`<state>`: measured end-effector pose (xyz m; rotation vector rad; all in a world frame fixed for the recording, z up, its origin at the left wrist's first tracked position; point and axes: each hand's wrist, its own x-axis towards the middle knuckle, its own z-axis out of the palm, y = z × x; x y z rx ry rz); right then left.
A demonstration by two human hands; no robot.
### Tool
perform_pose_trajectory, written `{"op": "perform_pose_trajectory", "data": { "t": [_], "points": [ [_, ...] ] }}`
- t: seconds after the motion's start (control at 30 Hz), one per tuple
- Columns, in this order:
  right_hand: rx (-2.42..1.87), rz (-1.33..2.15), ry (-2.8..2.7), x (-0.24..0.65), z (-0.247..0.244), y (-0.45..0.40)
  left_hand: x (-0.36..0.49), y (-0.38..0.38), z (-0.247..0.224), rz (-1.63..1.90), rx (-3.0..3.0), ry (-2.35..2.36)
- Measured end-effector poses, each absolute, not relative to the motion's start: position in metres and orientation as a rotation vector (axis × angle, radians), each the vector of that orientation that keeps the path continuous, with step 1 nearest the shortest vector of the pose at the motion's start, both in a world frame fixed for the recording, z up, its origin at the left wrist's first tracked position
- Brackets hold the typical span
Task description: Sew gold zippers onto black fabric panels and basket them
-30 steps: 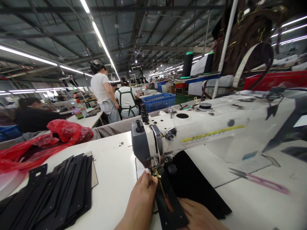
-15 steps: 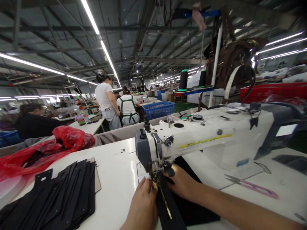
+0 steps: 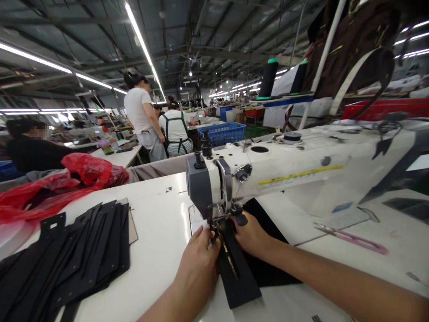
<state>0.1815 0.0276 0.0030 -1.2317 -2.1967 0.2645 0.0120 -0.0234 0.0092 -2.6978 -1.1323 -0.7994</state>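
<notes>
Below the needle of a white sewing machine (image 3: 231,179) lies a black strip (image 3: 243,288) with a gold-toothed zipper (image 3: 230,259) along it. My left hand (image 3: 199,264) is closed at the strip's left edge, thumb and fingertips pinched together close to the presser foot. On the strip's other side, my right hand (image 3: 253,235) has its fingers bent in against the black material; the machine head partly hides their tips. A wider black panel (image 3: 271,270) lies flat beneath the strip and my right forearm.
Black cut pieces (image 3: 90,255) are fanned out at the left, near a red plastic bag (image 3: 94,172). Pink-handled thread snips (image 3: 355,239) lie on the right. Thread cones (image 3: 268,79) stand behind the machine. People and a blue basket (image 3: 223,134) are farther back.
The view has tilted down and come closer, so the strip's near end now shows. Both hands stay beside the needle, and the zipper strip appears slightly farther under the machine.
</notes>
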Motion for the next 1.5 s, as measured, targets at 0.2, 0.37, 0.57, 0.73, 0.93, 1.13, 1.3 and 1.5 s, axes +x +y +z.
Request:
{"op": "perform_pose_trajectory", "data": {
  "t": [0.2,0.37,0.57,0.73,0.93,1.13,1.3,1.5],
  "points": [
    [-1.345,0.307,-2.142,0.185,0.002,0.029,0.015,-0.023,0.016,-0.713,-2.723,-1.152],
    [-1.134,0.274,-2.193,0.208,0.015,-0.034,0.014,-0.028,0.019,-0.693,-2.721,-1.176],
    [-0.867,0.097,-2.310,0.217,0.014,-0.087,0.008,-0.065,0.021,-0.650,-2.764,-0.961],
    [-0.873,-0.046,-2.332,0.211,0.010,-0.078,0.008,-0.084,0.014,-0.821,-2.675,-0.868],
    [-0.769,-0.120,-2.440,0.211,0.008,-0.074,0.010,-0.083,0.016,-0.793,-2.636,-0.785],
    [-0.780,-0.032,-2.461,0.216,0.008,-0.079,0.011,-0.085,0.017,-0.753,-2.611,-0.810],
    [-0.781,0.019,-2.492,0.219,0.009,-0.083,0.012,-0.085,0.011,-0.752,-2.613,-0.853],
    [-0.798,0.000,-2.489,0.218,0.012,-0.083,0.014,-0.086,0.013,-0.678,-2.605,-0.852]
  ]
}}
